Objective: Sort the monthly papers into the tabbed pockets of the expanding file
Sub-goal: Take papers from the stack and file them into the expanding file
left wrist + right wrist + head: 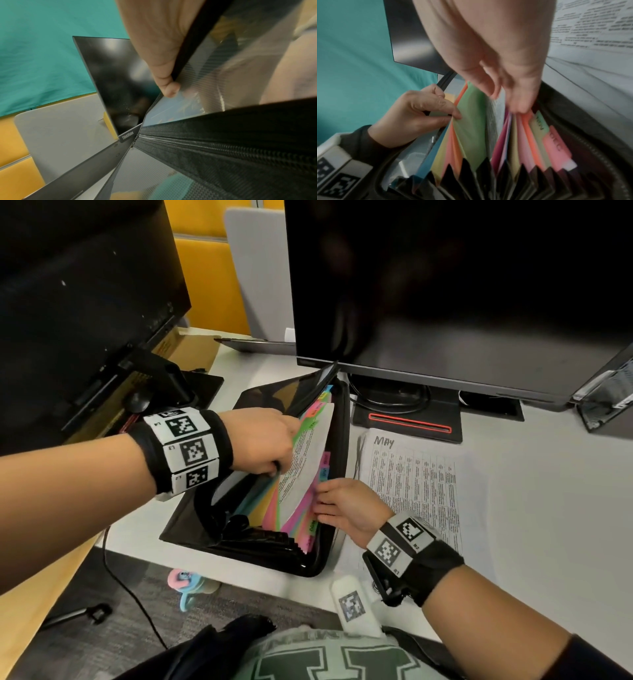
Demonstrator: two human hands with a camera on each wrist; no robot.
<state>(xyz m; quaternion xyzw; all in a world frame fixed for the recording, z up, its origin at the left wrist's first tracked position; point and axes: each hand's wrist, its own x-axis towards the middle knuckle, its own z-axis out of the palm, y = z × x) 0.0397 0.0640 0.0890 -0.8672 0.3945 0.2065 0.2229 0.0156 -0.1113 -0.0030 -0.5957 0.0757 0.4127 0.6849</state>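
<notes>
Curling round the green divider (471, 121), left hand (263, 440) fingers grip it; right hand (346, 508) fingers straight, pressing tabs (544, 136).

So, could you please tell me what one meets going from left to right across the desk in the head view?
Left hand → green divider → white sheet in the file → right hand → May sheet flat on the desk.

An office workstation, white desk (548, 491) carrying two dark computer monitors (445, 285), cables (387, 402) coiled at a monitor base, yellow and teal partition panels (205, 278) behind, grey carpet (191, 604) below the desk edge.
</notes>
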